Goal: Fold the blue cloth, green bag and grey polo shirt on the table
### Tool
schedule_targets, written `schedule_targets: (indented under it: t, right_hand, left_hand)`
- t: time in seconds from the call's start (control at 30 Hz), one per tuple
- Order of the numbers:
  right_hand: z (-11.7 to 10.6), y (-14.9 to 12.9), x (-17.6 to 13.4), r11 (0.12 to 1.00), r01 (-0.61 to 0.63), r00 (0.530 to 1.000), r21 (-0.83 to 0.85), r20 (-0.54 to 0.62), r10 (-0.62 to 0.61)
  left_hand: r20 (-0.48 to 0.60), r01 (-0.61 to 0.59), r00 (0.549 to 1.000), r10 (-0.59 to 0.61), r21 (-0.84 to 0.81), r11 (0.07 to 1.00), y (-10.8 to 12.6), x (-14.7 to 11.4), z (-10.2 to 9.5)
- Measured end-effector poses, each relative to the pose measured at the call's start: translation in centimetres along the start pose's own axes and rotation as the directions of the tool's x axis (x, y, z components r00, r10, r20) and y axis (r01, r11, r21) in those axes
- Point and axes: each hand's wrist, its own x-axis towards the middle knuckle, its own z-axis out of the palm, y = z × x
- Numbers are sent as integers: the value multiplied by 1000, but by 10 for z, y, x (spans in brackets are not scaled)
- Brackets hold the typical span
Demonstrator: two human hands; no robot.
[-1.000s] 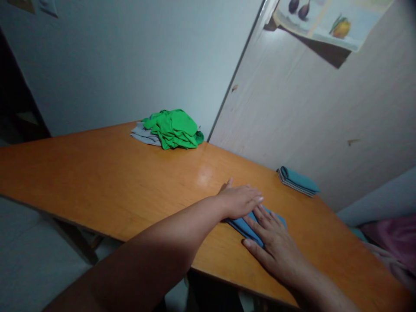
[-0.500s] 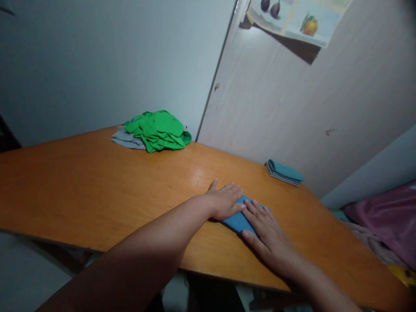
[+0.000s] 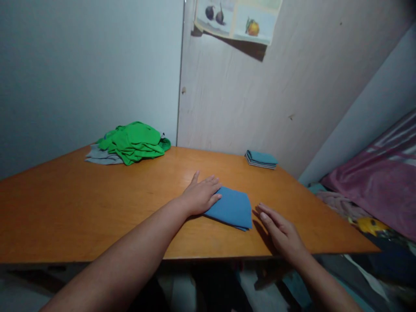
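A folded blue cloth [image 3: 231,208] lies flat near the front of the wooden table [image 3: 130,216]. My left hand [image 3: 202,194] rests open on its left end, palm down, thumb pointing away from the other fingers. Just right of the cloth, my right hand [image 3: 280,229] hovers above the table, apart from the cloth. Its fingers are stretched out and hold nothing. The cloth's right edge shows more than one layer, slightly offset at the lower corner.
A rumpled green garment [image 3: 138,141] lies over a grey cloth [image 3: 104,155] at the back left. Folded cloths [image 3: 261,158], teal over checked, sit at the back right. Pink fabric [image 3: 377,173] is beyond the table's right side. A fruit picture [image 3: 240,21] hangs on the wall.
My right hand has lifted off the blue cloth and moved to its right, uncovering more of it. My left hand stays on the cloth. The camera view has turned and levelled.
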Motion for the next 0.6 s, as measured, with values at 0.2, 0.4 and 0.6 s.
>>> schedule_targets:
  t: [0.2, 0.4, 0.6]
  right_hand:
    - [2, -8, -9, 992, -40, 999, 124, -13, 42]
    - [2, -17, -10, 997, 7, 998, 75, 58, -11]
    - [0, -28, -11, 981, 165, 976, -100, 160, -147]
  left_hand:
    - [40, -92, 995, 93, -15, 996, 31, -1, -8]
    - [154, -119, 980, 123, -34, 992, 51, -14, 5]
    - [150, -129, 982, 119, 65, 989, 46, -21, 20]
